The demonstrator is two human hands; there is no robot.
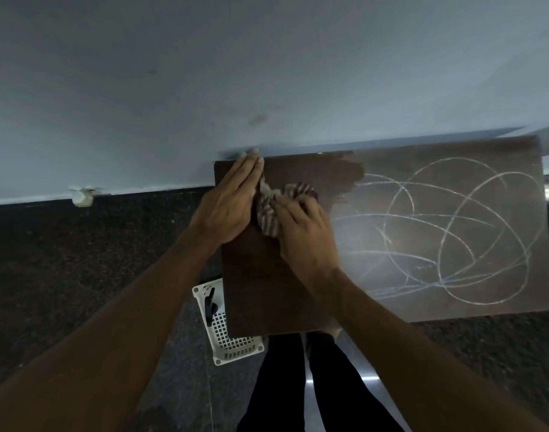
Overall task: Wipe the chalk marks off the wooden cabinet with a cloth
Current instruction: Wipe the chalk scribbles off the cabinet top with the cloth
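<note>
**Wiping toward the chalk on the right side**

Your right hand (pixel 304 238) had its fingers curled over the bunched striped cloth (pixel 268 210) and pressed it on the top of the wooden cabinet (pixel 260 291), close to the back edge. Your left hand (pixel 226 207) lay flat on the left back corner, fingers straight and close together, holding nothing; it seemed to steady the cabinet.

The left part of the top looked already dark and clean. The chalk marks (pixel 447 232), big white loops, covered the whole right part, so I judged that more than half of the work remained.

To do this step well, it was better, I think, to spread the cloth flatter under the palm, because a tight bunch touches only a narrow strip. Long overlapping strokes from the clean border to the right would have served, and turning the cloth when it was full of chalk dust, otherwise it leaves a grey haze.

The cabinet stood against the pale blue wall (pixel 204 73), so the back edge left little room for the knuckles. A white plastic basket (pixel 232 341) sat on the dark speckled floor (pixel 80 244) just beside the cabinet, near your legs; it was not in the way of the wiping itself.
</note>
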